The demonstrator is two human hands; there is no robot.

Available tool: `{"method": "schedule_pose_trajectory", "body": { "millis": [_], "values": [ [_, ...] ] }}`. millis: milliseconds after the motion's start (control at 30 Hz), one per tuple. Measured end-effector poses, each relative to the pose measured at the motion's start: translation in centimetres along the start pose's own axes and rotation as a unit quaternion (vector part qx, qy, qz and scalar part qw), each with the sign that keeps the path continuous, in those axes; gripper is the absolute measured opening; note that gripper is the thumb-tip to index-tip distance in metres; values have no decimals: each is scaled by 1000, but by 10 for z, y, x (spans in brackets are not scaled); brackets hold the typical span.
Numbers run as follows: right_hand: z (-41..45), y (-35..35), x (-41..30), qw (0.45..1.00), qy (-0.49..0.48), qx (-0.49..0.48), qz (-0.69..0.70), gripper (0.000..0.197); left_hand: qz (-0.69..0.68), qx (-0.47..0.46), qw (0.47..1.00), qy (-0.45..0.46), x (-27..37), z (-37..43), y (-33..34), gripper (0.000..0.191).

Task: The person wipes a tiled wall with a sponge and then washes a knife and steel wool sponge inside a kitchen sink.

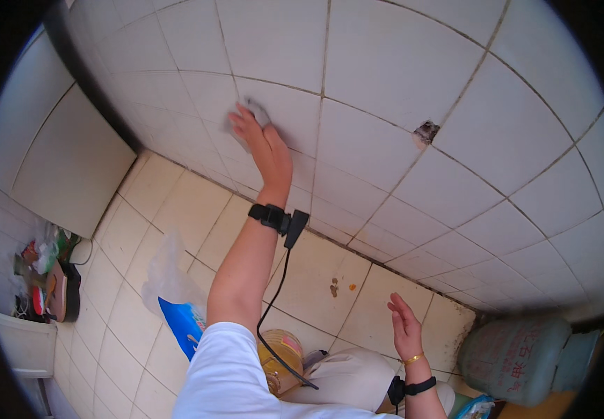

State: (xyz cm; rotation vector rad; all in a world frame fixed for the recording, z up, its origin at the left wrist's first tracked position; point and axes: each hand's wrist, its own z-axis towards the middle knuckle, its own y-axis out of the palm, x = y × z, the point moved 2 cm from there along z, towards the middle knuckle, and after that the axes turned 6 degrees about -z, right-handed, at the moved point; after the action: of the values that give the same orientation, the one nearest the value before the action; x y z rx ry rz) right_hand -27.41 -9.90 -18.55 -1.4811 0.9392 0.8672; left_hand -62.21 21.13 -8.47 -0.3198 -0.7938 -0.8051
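My left hand (265, 141) reaches up against the white tiled wall (370, 47). Under its palm and fingers is a blurred grey cloth-like thing (259, 111), pressed on the tiles and partly hidden by the hand. Lower down and to the right, my right hand (407, 330) holds nothing; its fingers are extended and the thumb stands a little apart. Each wrist wears a black strap with a small device, and a gold bracelet (413, 359) circles the right one.
A grey gas cylinder (511, 361) bearing red writing stands at right. A bottle of yellow oil (281, 351), a blue packet (184, 322) and a clear plastic bag (168, 275) sit on the tiled floor. At left are a white cabinet-like appliance (74, 162) and cluttered items (50, 277). One wall tile has a hole (427, 132).
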Motion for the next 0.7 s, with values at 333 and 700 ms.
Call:
{"method": "schedule_pose_trajectory", "body": {
  "millis": [333, 700],
  "values": [
    [6, -1, 8, 1000, -8, 9, -12, 42, -23, 63, 990, -124, -50, -8, -18, 64],
    [17, -15, 8, 1000, 1, 27, -14, 43, 3, 26, 1000, 4, -7, 44, -19, 63]
  ]
}}
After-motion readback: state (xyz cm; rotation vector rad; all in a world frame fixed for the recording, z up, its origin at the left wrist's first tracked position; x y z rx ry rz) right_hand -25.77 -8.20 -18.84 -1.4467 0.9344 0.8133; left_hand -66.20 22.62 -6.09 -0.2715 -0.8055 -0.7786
